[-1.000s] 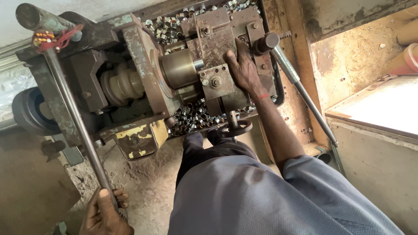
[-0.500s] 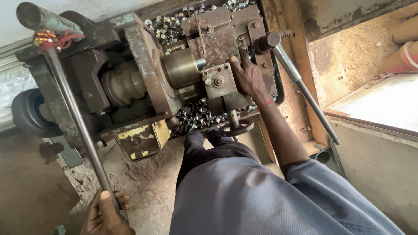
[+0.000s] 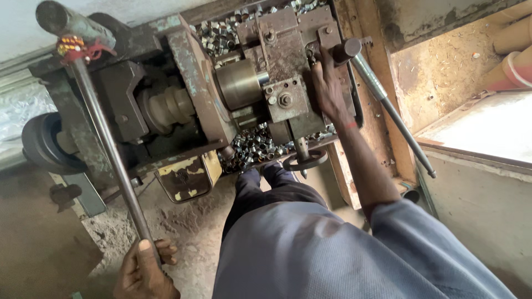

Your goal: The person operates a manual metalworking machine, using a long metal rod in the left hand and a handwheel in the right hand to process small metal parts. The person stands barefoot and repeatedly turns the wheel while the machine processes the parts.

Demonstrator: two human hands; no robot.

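Since the earlier frame the right hand (image 3: 328, 91) has slid up the machine's slide block (image 3: 288, 66) toward the dark knob of the slanted side lever (image 3: 388, 111), fingers curled around the block's edge beside that knob, while the left hand (image 3: 143, 271) stays fisted tight around the lower end of the long steel bar (image 3: 105, 144) that runs up to the machine's top left corner. With the right fingers so close to the brass-coloured cylinder (image 3: 239, 84) and the loose metal rings (image 3: 256, 148) heaped under it, a hard pull on the bar could, I judge, drive the parts together and pinch them. A slipping grip on the smooth bar could also jerk the person off balance.
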